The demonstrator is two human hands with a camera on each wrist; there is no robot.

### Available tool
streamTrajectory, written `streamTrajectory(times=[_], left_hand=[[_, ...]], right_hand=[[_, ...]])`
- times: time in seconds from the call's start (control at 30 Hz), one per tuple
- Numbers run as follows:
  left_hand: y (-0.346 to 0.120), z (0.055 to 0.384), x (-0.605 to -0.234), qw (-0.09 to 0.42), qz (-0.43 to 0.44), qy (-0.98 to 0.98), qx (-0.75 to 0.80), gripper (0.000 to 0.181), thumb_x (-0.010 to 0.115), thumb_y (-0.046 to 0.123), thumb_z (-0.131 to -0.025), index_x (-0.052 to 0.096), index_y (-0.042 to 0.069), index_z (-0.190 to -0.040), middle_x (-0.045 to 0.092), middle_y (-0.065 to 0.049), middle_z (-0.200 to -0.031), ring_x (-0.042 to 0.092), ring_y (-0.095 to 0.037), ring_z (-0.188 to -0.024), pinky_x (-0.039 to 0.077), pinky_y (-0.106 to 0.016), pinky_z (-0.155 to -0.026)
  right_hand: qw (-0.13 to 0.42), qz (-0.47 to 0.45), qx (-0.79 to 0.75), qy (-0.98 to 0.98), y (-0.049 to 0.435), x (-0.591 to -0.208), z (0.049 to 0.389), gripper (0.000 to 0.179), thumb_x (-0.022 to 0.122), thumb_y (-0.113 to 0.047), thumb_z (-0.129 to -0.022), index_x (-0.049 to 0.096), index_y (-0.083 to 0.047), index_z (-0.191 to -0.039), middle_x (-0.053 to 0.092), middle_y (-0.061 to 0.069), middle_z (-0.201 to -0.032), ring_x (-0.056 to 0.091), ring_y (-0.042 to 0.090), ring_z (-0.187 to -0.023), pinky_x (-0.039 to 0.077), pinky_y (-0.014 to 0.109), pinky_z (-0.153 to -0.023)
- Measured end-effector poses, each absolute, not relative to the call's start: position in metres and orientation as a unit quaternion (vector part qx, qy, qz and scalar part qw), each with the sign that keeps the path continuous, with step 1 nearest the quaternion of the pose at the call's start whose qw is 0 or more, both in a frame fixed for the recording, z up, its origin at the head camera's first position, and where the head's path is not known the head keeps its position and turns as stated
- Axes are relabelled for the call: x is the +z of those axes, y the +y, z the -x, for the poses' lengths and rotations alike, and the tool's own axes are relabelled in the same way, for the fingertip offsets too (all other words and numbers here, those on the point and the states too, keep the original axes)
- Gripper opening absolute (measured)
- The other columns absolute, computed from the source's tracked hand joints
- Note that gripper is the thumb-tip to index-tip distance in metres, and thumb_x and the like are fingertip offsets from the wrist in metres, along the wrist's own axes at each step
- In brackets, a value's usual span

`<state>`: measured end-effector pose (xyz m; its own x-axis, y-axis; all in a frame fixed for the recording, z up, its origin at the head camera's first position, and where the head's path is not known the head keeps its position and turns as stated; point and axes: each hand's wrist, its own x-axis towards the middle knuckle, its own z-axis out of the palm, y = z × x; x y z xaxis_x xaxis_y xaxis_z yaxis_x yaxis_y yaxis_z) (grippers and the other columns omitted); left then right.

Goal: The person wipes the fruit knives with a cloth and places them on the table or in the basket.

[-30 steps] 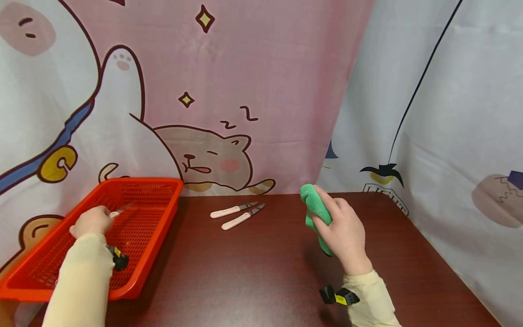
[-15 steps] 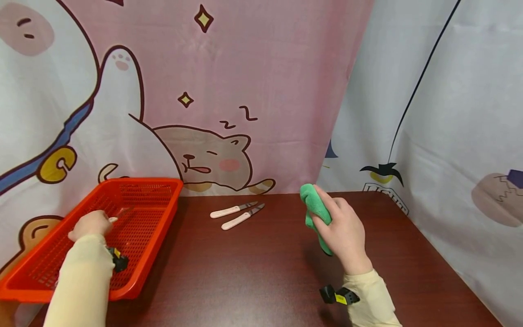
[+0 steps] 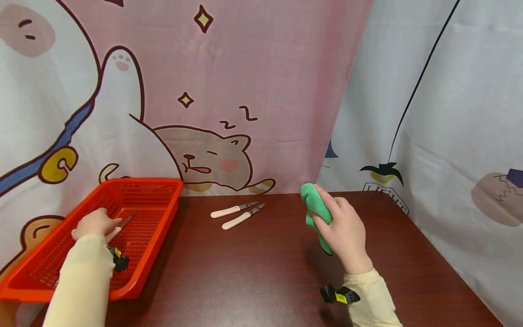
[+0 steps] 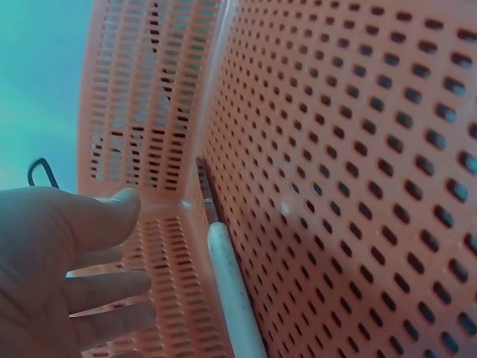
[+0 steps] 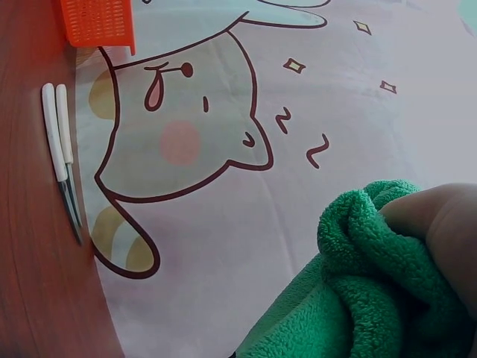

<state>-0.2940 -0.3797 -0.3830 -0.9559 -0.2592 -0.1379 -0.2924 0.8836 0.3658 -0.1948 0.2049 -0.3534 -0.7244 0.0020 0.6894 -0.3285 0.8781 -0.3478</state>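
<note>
Inside the red plastic basket [image 3: 157, 247], a knife with a pale handle [image 3: 115, 233] lies on the perforated floor. My left hand [image 3: 96, 222] hovers just beside it, and the left wrist view has the fingers loosely extended, apart from the white knife handle [image 4: 235, 291]. Over the right part of the table, my right hand [image 3: 345, 229] grips a folded green cloth [image 3: 316, 204] between thumb and fingers. The fluffy green cloth [image 5: 358, 291] fills the lower right of the right wrist view.
Two more knives with pale handles, a rear one [image 3: 224, 212] and a nearer one [image 3: 237, 221], lie side by side near the back of the brown table [image 3: 229, 281]. A printed curtain [image 3: 261, 91] hangs directly behind the table's back edge.
My left hand has let go of the knife, which now rests on the basket floor with its handle in sight. The right hand and the cloth stay in place.
</note>
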Motion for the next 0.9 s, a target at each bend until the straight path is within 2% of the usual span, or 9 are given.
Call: streamTrajectory(times=[0.17,0.37,0.6,0.9], left_hand=[[-0.372,0.296,-0.376,0.011,0.115,0.973,0.2,0.072,0.062,0.038,-0.093,0.039,-0.013,-0.137,0.043,-0.043,-0.131,0.046,-0.059,-0.108,0.036,-0.073,-0.084],[-0.359,0.295,-0.355,-0.005,0.065,0.973,0.222,0.082,0.059,0.041,-0.096,0.027,-0.017,-0.144,0.03,-0.045,-0.141,0.033,-0.063,-0.122,0.028,-0.077,-0.092],[-0.339,0.292,-0.329,-0.059,0.008,0.978,0.199,0.08,0.054,0.048,-0.098,0.033,-0.015,-0.142,0.037,-0.043,-0.137,0.04,-0.061,-0.119,0.033,-0.074,-0.092],[-0.301,0.285,-0.298,-0.125,-0.051,0.971,0.196,0.073,0.059,0.042,-0.097,0.039,-0.015,-0.139,0.042,-0.04,-0.135,0.041,-0.059,-0.118,0.034,-0.072,-0.093]], right_hand=[[0.36,-0.087,0.23,-0.9,0.206,-0.352,0.194,0.064,0.077,-0.017,-0.083,0.055,-0.027,-0.142,0.063,0.014,-0.103,0.06,0.028,-0.084,0.047,0.046,-0.056],[0.363,-0.086,0.234,-0.898,0.207,-0.351,0.194,0.064,0.076,-0.018,-0.083,0.055,-0.028,-0.143,0.063,0.015,-0.103,0.06,0.029,-0.084,0.047,0.047,-0.056],[0.363,-0.086,0.239,-0.896,0.207,-0.35,0.194,0.064,0.077,-0.018,-0.083,0.055,-0.027,-0.143,0.063,0.015,-0.104,0.06,0.03,-0.085,0.048,0.048,-0.057],[0.361,-0.085,0.242,-0.897,0.208,-0.349,0.192,0.064,0.076,-0.019,-0.083,0.055,-0.026,-0.143,0.062,0.016,-0.104,0.06,0.031,-0.085,0.048,0.049,-0.058]])
